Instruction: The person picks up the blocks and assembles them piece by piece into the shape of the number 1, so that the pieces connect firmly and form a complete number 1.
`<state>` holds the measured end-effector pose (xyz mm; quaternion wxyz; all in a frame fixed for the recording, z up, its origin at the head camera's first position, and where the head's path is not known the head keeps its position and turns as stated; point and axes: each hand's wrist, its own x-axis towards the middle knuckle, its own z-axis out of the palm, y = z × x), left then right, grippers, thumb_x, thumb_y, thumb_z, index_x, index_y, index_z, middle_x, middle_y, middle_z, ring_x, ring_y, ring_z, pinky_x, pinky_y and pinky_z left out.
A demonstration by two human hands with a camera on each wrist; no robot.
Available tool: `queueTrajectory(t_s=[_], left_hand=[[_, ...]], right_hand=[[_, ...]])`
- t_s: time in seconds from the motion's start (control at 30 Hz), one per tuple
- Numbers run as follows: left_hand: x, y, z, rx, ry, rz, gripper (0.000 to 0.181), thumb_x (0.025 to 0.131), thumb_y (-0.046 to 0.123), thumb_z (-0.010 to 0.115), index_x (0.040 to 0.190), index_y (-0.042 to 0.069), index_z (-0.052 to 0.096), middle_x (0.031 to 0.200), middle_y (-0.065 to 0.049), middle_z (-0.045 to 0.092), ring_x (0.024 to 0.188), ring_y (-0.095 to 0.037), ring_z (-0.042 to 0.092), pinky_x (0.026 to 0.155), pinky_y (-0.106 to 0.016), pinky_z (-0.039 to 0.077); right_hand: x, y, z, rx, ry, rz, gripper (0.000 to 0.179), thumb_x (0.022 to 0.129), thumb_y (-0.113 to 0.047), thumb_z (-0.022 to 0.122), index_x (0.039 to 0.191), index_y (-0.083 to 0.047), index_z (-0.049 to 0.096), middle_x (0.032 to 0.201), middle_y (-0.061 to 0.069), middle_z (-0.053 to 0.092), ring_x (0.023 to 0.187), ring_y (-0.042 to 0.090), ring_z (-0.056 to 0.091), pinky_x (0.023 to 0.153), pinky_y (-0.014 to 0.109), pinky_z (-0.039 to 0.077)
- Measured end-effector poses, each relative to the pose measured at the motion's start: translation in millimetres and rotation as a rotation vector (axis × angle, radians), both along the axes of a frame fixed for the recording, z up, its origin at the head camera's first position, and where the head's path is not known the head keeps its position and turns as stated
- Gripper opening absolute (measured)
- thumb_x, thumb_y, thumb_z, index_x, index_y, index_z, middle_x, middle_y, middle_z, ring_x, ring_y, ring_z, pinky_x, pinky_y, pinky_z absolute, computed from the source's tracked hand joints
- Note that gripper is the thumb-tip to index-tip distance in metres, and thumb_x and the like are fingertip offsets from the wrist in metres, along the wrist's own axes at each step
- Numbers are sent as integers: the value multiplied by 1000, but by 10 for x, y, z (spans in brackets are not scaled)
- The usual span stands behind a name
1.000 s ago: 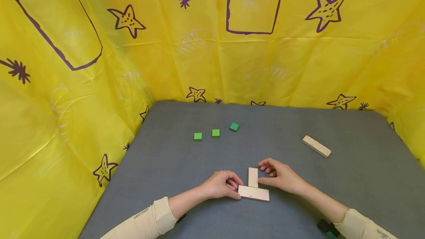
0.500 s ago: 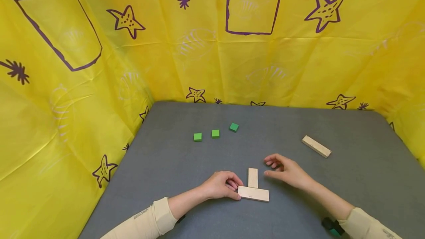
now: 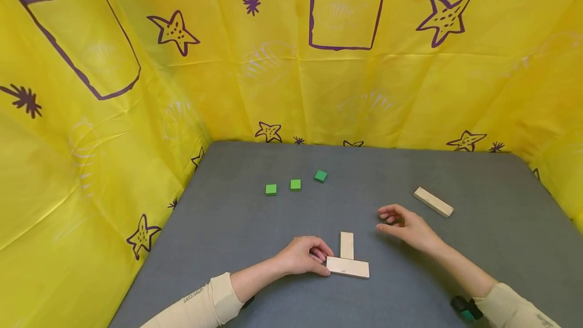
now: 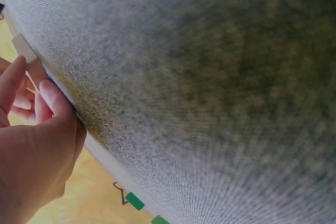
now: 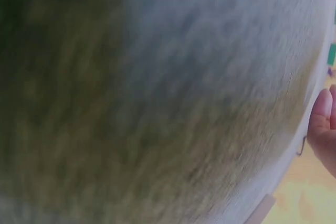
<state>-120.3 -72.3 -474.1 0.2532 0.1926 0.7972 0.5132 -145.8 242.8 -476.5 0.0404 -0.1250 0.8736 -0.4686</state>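
Note:
In the head view, a flat wooden block (image 3: 348, 267) lies crosswise near the front of the table. My left hand (image 3: 302, 255) pinches its left end between thumb and fingers. The left wrist view shows this hand (image 4: 39, 153) by a pale wooden block (image 4: 25, 49). A second wooden block (image 3: 346, 245) lies lengthwise, meeting the far side of the first to form a T. My right hand (image 3: 410, 227) is to the right of the pair, fingers loosely bent and holding nothing. Only part of the right hand (image 5: 323, 129) shows in the right wrist view.
A third wooden block (image 3: 433, 202) lies slanted beyond my right hand. Farther back are two light green tiles (image 3: 271, 190) and a darker green tile (image 3: 321, 176). Yellow patterned cloth (image 3: 255, 80) encloses the back and sides of the grey table (image 3: 237, 216).
My right hand has let go of the lengthwise wooden block and moved right and away, toward the slanted block. The left hand and the T of blocks have stayed put.

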Motion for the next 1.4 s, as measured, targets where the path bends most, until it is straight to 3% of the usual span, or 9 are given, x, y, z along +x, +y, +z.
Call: queueTrajectory(t_s=[0.5, 0.97, 1.4], left_hand=[[-4, 6, -17, -4, 7, -2, 31, 67, -2, 86, 93, 7, 72, 79, 2, 65, 73, -4, 59, 68, -16, 50], [-18, 5, 0, -10, 8, -1, 31, 67, -2, 86, 93, 7, 72, 78, 2, 64, 73, -4, 58, 68, -15, 49], [5, 9, 7, 10, -8, 2, 31, 67, -4, 85, 94, 6, 72, 79, 1, 64, 73, -5, 59, 67, -16, 50]], right_hand=[[-85, 310, 10, 42, -2, -74, 42, 90, -26, 72, 123, -3, 59, 113, 11, 64, 92, 7, 55, 74, 23, 46], [-180, 554, 46, 28, -5, -134, 45, 92, -24, 70, 125, 3, 57, 116, 18, 62, 90, -1, 55, 74, 14, 46], [-170, 742, 93, 79, -15, -178, 50, 93, -33, 68, 128, 1, 56, 123, 20, 59, 91, -8, 50, 75, 11, 42]])
